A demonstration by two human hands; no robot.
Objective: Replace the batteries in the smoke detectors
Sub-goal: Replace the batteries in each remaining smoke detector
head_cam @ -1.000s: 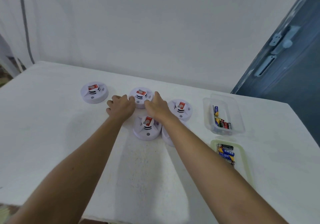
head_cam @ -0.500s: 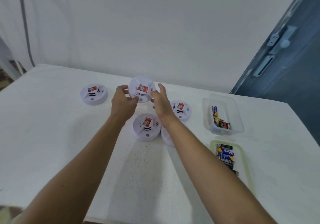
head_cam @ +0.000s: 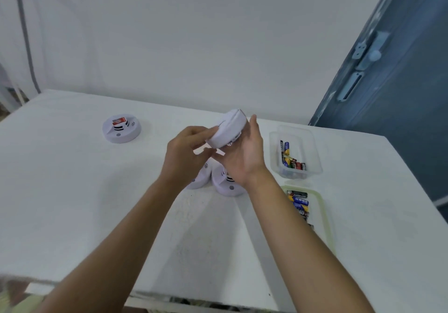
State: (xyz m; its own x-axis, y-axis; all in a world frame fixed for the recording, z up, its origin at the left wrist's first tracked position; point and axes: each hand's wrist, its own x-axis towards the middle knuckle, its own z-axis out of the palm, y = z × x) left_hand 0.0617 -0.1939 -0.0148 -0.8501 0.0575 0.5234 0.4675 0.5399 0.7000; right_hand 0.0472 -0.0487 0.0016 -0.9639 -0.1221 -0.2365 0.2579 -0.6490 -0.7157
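Observation:
A white round smoke detector (head_cam: 229, 128) is held in the air above the table, tilted so its back faces me. My left hand (head_cam: 185, 152) grips its left edge with the fingertips. My right hand (head_cam: 244, 155) cups it from the right and below. Beneath my hands two more detectors (head_cam: 228, 184) lie on the white table (head_cam: 72, 191), partly hidden. Another detector (head_cam: 121, 128) with a red label lies apart at the left. A clear tub of batteries (head_cam: 294, 152) stands at the right, and a yellowish tray of batteries (head_cam: 303, 206) is in front of it.
A white wall runs behind the table. A dark blue door (head_cam: 392, 94) with a latch stands at the right. The table's front edge is near the bottom of the view.
Both hands picked the middle rear detector up from the table, raised it and turned it over toward the right. The camera view shifted slightly.

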